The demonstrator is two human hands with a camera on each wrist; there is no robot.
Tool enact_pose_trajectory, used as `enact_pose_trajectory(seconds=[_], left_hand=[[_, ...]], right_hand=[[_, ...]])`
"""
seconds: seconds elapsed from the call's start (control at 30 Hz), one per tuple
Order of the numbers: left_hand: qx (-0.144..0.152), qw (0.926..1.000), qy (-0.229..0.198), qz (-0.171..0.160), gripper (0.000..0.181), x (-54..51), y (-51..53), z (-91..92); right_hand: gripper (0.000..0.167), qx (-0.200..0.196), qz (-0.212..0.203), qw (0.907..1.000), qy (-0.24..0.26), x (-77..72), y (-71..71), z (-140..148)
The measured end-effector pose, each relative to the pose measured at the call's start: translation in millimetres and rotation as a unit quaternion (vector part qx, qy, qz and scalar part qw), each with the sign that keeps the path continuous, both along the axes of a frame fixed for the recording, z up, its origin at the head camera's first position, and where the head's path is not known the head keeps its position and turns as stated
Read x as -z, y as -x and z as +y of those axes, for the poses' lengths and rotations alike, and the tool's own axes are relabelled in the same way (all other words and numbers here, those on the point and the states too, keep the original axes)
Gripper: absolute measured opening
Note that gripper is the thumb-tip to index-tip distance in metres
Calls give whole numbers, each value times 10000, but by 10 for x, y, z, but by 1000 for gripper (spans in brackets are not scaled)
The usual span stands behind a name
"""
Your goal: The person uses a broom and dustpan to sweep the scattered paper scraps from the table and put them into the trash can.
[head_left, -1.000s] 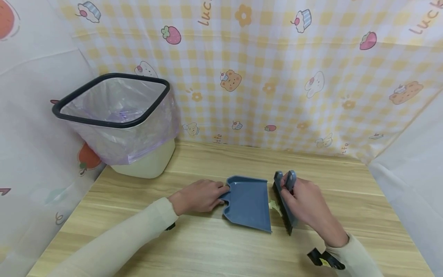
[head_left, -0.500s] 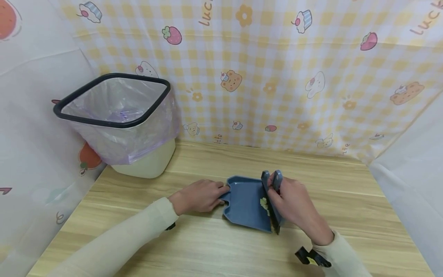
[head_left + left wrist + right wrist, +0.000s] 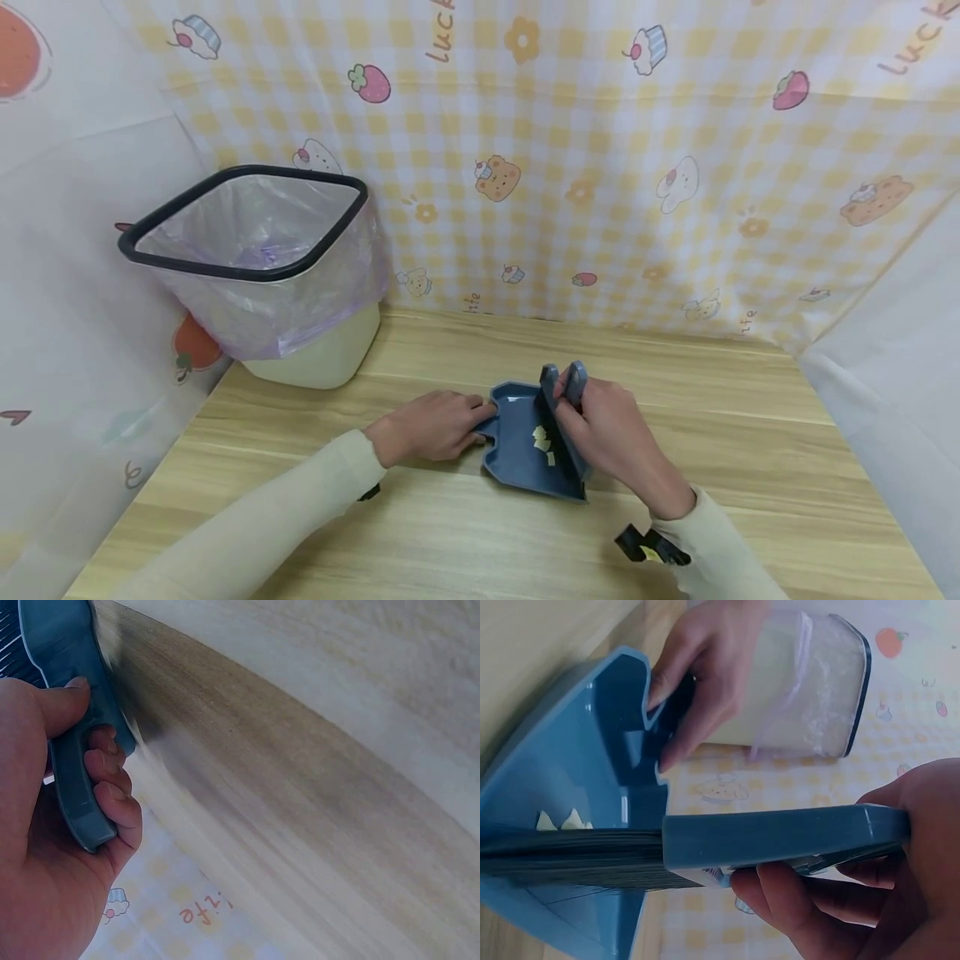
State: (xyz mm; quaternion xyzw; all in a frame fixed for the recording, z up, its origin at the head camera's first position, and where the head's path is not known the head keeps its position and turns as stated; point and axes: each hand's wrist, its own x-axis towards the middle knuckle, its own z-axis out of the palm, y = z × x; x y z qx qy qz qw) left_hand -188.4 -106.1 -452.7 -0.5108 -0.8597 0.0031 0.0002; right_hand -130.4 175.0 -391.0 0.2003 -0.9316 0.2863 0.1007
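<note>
A grey-blue dustpan [image 3: 513, 462] lies on the table, its handle gripped by my left hand [image 3: 438, 425] at its left end. In the left wrist view, that hand's fingers curl around a blue handle [image 3: 73, 787], with dark bristles at the upper left corner. My right hand [image 3: 611, 429] grips a blue brush [image 3: 772, 836] whose dark bristles [image 3: 570, 859] stand inside the pan, across its open right side. Several pale yellow scraps [image 3: 542, 438] lie in the pan just left of the bristles. The brush partly hides the pan's right edge.
A cream trash bin [image 3: 330, 354] with a black rim and a translucent purple liner [image 3: 285, 312] stands at the back left of the wooden table [image 3: 420, 546]. A yellow-checked patterned cloth [image 3: 585, 150] hangs behind, and white cloth [image 3: 67, 358] borders the left side.
My right hand has moved left with the brush, from the table right of the dustpan to inside it. The pale scraps have shifted into the pan. The left hand has stayed in place.
</note>
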Motion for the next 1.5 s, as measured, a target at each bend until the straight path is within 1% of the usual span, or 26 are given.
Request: enact_pose_trajectory(seconds=[0.13, 0.23, 0.43, 0.57, 0.67, 0.8, 1.03, 1.2, 1.5], left_hand=[[-10, 10000, -21, -86, 30, 12, -3, -7], [-9, 9999, -17, -105, 32, 19, -3, -9], [14, 10000, -20, -69, 34, 19, -3, -8], [-16, 9999, -29, -114, 36, -2, -12, -19], [-22, 9999, -59, -149, 37, -8, -5, -23], [9, 9998, -101, -158, 36, -8, 5, -18], [54, 9999, -99, -124, 35, -9, 3, -14], [56, 9999, -96, -98, 35, -5, 12, -14], [32, 9998, -74, -184, 34, -2, 21, 1]], right_hand=[[12, 127, 46, 9999, 41, -31, -8, 85], [12, 304, 130, 9995, -3, -44, -30, 190], [12, 691, 164, 9972, -243, -58, -108, 387], [11, 777, 236, 9960, -361, -31, -136, 430], [11, 720, 362, 9962, -328, 14, -126, 408], [13, 587, 526, 9964, -298, 62, -74, 319], [11, 487, 336, 9980, -231, 37, -19, 107], [10, 305, 239, 9992, -90, 32, 19, -37], [11, 81, 136, 9998, 111, 58, 59, -236]])
